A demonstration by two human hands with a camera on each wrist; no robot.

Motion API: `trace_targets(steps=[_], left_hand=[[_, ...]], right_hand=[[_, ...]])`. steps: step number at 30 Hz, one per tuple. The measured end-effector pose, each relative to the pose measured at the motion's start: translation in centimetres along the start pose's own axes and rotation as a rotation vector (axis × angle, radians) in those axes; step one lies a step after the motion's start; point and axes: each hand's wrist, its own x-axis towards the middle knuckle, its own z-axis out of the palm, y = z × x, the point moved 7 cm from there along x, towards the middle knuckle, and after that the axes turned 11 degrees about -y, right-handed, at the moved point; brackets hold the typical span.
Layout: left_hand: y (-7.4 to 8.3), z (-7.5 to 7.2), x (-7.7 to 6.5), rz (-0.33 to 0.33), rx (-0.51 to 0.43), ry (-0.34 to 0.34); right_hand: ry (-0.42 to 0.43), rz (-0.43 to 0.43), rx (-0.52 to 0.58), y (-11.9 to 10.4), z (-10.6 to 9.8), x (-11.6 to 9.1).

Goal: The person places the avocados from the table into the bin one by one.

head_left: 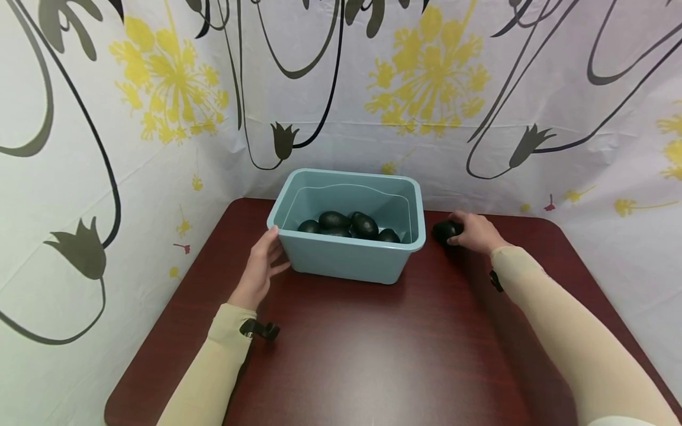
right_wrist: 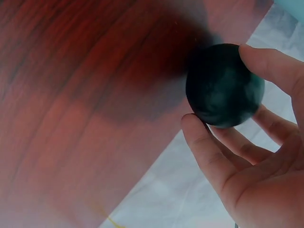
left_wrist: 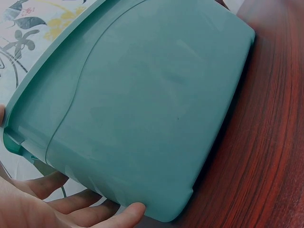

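Note:
A light blue plastic bin (head_left: pixel 341 255) stands on the table with several dark avocados (head_left: pixel 364 225) inside. At its front left corner is my left hand (head_left: pixel 257 269), one digit up at the rim and the other fingers spread along the side; the left wrist view shows these fingers (left_wrist: pixel 128 216) against the bin's wall (left_wrist: pixel 142 104). Right of the bin, my right hand (head_left: pixel 476 232) grips a single dark avocado (head_left: pixel 446 232) low over the table. In the right wrist view, thumb and fingers surround this rounded avocado (right_wrist: pixel 225 85).
The dark red wooden table (head_left: pixel 367 355) has rounded corners. Behind it and along both sides hangs a white cloth (head_left: pixel 330 106) printed with yellow flowers and grey stems, close to the table's back edge.

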Motion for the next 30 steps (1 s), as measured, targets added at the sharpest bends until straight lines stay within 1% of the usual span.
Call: trace_targets(steps=[5,12,17,22,24,30], left_hand=[[0.2,0.2,-0.1,-0.004,-0.006,-0.010],[1.0,0.6,-0.4,-0.003,0.003,-0.031],[0.4,0.3,-0.1,-0.006,-0.002,-0.020],[0.0,0.0,0.0,-0.003,-0.008,-0.010],[0.0,0.0,0.0,-0.002,-0.008,-0.007],[0.1,0.1,-0.1,0.000,-0.005,-0.002]], right_hand=[[0.019,-0.010,0.013,0.0,0.6,0.1],[0.048,0.014,0.058,1.1,1.1,0.2],[0.054,0.029,0.060,1.4,1.0,0.1],[0.037,0.036,0.058,1.4,0.9,-0.3],[0.033,0.037,0.060,1.4,0.8,-0.6],[0.062,0.044,0.057,1.5,0.4,-1.0]])
